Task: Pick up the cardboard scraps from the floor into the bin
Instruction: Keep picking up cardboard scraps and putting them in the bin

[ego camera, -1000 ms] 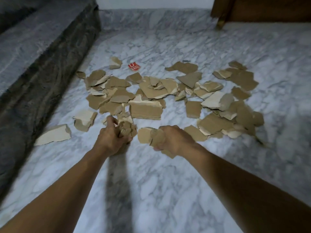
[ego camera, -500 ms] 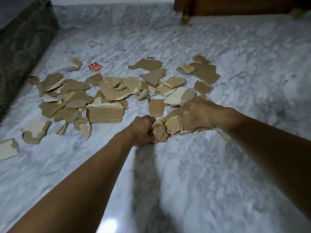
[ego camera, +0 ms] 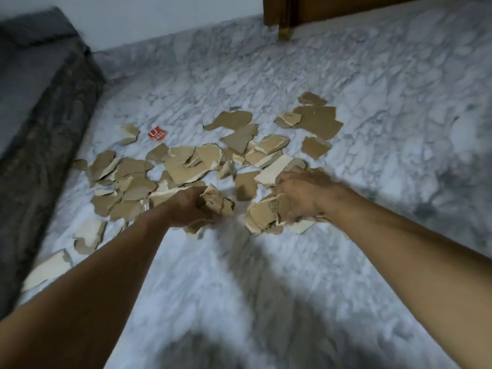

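Over near edge of scrap pile: left hand [ego camera: 190,206] clenches crumpled wad [ego camera: 215,202], right hand [ego camera: 300,194] grips stacked cardboard scraps [ego camera: 263,215]. More scraps litter floor [ego camera: 266,275] beyond. Bin unseen. Risk: overfull handfuls shed loose pieces during carry.

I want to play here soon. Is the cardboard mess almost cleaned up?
Not nearly. No bin is in view, so nothing shows as binned. The left hand grips a small bunch of scraps and the right hand grips a bigger bunch. A wide scatter of scraps lies on the marble floor, plus a red scrap.
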A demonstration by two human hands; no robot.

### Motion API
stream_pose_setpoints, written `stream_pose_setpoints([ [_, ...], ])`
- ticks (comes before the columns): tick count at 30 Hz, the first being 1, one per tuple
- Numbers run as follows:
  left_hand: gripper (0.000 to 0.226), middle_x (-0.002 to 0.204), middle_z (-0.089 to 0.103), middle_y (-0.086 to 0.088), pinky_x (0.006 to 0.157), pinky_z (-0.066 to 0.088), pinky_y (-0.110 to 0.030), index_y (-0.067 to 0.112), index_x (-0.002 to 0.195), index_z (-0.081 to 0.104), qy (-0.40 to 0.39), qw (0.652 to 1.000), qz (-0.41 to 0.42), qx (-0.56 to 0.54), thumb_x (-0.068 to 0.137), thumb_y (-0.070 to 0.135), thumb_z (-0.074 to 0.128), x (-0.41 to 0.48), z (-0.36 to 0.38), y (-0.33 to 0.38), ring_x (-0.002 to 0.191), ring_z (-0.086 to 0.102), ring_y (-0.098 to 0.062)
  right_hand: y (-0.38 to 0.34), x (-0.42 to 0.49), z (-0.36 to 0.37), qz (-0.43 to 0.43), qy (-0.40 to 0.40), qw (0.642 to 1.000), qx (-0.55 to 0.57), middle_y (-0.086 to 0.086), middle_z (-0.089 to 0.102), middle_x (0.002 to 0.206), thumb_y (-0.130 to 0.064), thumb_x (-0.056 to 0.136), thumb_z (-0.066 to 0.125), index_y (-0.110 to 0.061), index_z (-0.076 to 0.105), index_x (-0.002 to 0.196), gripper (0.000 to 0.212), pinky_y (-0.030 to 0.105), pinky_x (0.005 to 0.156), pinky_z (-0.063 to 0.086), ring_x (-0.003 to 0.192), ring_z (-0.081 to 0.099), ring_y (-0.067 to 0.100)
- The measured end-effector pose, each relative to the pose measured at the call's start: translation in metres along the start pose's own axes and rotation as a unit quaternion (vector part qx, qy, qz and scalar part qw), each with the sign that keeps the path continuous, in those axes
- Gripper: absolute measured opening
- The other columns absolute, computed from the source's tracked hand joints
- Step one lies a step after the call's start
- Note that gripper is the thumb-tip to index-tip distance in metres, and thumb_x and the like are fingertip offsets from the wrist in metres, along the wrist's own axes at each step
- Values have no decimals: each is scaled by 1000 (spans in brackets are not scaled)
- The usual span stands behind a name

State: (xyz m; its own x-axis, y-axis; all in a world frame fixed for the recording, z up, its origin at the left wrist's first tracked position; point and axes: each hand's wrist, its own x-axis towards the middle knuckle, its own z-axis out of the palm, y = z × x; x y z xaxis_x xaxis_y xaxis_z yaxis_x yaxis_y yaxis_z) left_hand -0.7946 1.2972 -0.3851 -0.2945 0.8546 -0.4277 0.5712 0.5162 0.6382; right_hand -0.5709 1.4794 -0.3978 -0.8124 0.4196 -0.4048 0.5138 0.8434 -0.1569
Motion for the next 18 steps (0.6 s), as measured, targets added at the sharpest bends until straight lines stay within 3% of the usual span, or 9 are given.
stream_pose_setpoints([
  [2, 19, 73, 61, -15, 52, 51, -36, 9, 89, 63, 24, 998, 6, -61, 80, 0, 77, 3, -1, -7, 64, 57, -27, -6, 9, -5, -25, -31, 998, -46, -14, 42, 144, -52, 51, 86, -39, 59, 118, 73, 41, 96, 41, 128, 38, 23],
  [4, 12, 73, 58, -22, 47, 46, -33, -8, 93, 58, 12, 997, 24, -70, 86, -9, 68, 2, 13, -15, 60, 53, -29, -22, 12, 2, -48, -67, 990, -114, -12, 36, 154, -42, 62, 84, -36, 55, 133, 77, 47, 110, 28, 143, 24, 22],
  [7, 25, 75, 59, -11, 62, 48, -34, 14, 85, 61, 24, 997, 37, -68, 82, -9, 70, -7, 41, -42, 67, 56, -22, -43, 13, 24, -31, -75, 988, -133, -2, 57, 130, -36, 60, 79, -27, 59, 119, 63, 62, 112, 8, 139, 32, 23],
  [9, 43, 79, 54, 3, 69, 45, -31, 36, 80, 52, 38, 996, 64, -52, 82, -3, 69, -4, 53, -62, 70, 50, -15, -49, 14, 30, -45, -40, 987, -150, -5, 56, 122, -37, 62, 79, -25, 64, 108, 49, 69, 111, -1, 132, 38, 22],
  [10, 47, 82, 53, 9, 71, 44, -22, 43, 82, 46, 47, 997, 58, -27, 83, 3, 71, -2, 55, -68, 74, 50, -12, -50, 13, 30, -68, -14, 982, -177, -6, 54, 123, -39, 64, 80, -27, 66, 106, 46, 70, 111, -2, 130, 38, 21],
  [12, 49, 87, 52, 18, 68, 39, -5, 47, 87, 39, 53, 996, 64, 17, 84, 13, 73, -2, 50, -66, 80, 51, -7, -55, 12, 29, -96, 45, 976, -190, -9, 51, 120, -43, 68, 81, -31, 66, 105, 42, 65, 115, 6, 124, 41, 20],
  [14, 40, 89, 54, 17, 64, 36, 0, 42, 94, 45, 37, 997, 65, 15, 85, 15, 73, 4, 45, -72, 85, 52, -8, -63, 12, 28, -102, 87, 982, -130, -12, 51, 107, -40, 73, 80, -37, 60, 100, 34, 47, 106, 30, 113, 47, 19],
  [16, 37, 96, 56, 11, 64, 35, 1, 30, 105, 47, 33, 998, 58, 20, 85, 15, 73, 2, 41, -71, 88, 53, -10, -68, 9, 24, -81, 101, 991, 10, -16, 48, 93, -32, 75, 81, -48, 52, 87, 35, 36, 78, 41, 100, 55, 18],
  [18, 36, 97, 60, 8, 72, 41, -5, 26, 106, 50, 38, 998, 58, 2, 83, 14, 76, 4, 40, -78, 90, 58, -15, -70, 2, 17, -45, 119, 976, 175, -19, 55, 94, -27, 76, 83, -58, 49, 82, 46, 36, 73, 51, 95, 62, 15],
])
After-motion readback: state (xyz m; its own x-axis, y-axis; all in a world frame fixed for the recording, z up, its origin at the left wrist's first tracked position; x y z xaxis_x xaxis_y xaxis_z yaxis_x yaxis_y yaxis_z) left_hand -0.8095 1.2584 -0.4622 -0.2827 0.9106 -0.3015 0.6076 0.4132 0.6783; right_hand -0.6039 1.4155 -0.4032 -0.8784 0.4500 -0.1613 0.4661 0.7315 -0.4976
